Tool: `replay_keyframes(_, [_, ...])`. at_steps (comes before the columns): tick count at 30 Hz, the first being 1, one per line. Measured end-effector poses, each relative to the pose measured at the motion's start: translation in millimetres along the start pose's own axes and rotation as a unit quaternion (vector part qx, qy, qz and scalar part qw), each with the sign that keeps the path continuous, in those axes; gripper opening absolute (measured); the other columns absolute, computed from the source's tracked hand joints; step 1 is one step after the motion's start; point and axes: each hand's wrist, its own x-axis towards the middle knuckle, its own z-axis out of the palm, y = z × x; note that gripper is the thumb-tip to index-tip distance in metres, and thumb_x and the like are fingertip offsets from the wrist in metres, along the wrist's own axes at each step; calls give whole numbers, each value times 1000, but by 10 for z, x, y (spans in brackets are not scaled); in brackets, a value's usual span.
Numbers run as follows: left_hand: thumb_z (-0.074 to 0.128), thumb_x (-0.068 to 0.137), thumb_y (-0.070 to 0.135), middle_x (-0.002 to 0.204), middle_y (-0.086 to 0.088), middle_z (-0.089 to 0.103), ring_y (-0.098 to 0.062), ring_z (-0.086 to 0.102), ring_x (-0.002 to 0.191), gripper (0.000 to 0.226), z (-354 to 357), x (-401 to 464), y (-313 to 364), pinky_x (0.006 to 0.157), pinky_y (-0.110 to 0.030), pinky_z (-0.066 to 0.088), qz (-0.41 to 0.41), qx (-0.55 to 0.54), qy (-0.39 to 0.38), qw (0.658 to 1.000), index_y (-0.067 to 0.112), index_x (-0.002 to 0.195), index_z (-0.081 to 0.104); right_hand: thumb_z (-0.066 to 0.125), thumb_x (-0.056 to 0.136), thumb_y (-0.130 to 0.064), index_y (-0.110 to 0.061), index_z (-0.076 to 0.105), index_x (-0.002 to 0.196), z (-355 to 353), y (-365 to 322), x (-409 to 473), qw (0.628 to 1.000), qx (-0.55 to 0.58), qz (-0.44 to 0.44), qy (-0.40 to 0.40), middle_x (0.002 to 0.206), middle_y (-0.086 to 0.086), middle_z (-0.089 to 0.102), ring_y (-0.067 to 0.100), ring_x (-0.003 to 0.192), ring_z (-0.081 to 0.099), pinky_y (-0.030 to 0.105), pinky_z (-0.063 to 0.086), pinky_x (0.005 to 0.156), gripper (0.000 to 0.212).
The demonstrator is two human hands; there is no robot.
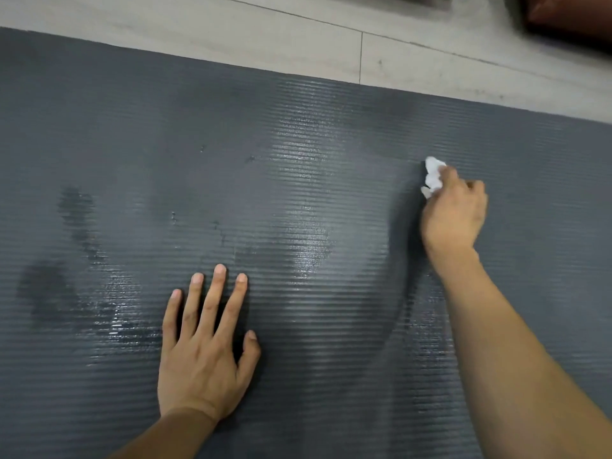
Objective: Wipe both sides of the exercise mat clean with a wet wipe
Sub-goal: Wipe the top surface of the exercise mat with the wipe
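Observation:
A dark grey ribbed exercise mat lies flat on the floor and fills most of the view. Wet shiny streaks run across its middle and lower left. My right hand is shut on a crumpled white wet wipe and presses it onto the mat at the right of centre. My left hand rests flat on the mat near the bottom centre, fingers spread, holding nothing.
Light tiled floor runs along the mat's far edge. A dark piece of furniture or frame stands at the top right corner, beyond the mat.

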Motion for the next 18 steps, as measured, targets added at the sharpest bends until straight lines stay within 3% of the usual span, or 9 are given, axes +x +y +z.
replay_keyframes(2, [38,92,44,170,-7,22,-33,21,157,74,1,18,12,125,-59,19,-2,0,5,1000,21,162,32,47,94,-11,-4,63,108,-66,80,-23,999,2,41,-20,98,23,68,40,88,56,45,39,81,23])
replay_keyframes(5, [39,91,44,169,-7,25,-34,22,156,74,-3,9,20,125,-58,17,-4,0,9,1000,21,161,34,62,89,-18,-10,71,106,-40,-507,-134,989,107,98,-16,95,20,69,38,87,63,41,47,72,21])
replay_keyframes(8, [40,90,43,169,-8,27,-35,24,156,74,-2,12,17,125,-58,18,-3,2,12,1000,20,160,35,70,81,-17,-11,74,93,-10,-1601,-564,967,242,-84,-1,84,12,71,21,77,63,34,48,68,14])
replay_keyframes(11, [41,90,43,169,-8,25,-34,23,156,75,11,16,15,125,-58,18,-1,10,14,1000,20,160,35,60,82,-5,-14,71,107,-53,-2302,-1013,931,232,-280,-42,99,6,69,23,91,58,35,46,82,29])
replay_keyframes(14, [39,91,44,169,-8,25,-34,22,156,74,15,9,1,126,-58,17,-2,14,13,1000,21,161,33,48,89,-15,-16,72,105,11,-1830,-834,924,209,-317,-29,99,4,70,28,90,59,39,49,81,29])
replay_keyframes(16, [38,92,45,169,-8,25,-34,22,156,74,16,6,2,125,-58,17,-2,17,15,1000,21,161,33,43,89,-25,-13,72,102,52,-1188,-634,960,147,-239,7,94,9,70,33,85,60,39,49,75,33])
replay_keyframes(18, [38,92,45,169,-9,26,-34,22,156,73,12,1,13,125,-58,17,-3,14,19,1000,20,161,33,36,88,-20,-10,68,104,35,-492,-491,991,85,-100,13,95,15,67,37,87,58,43,43,78,37])
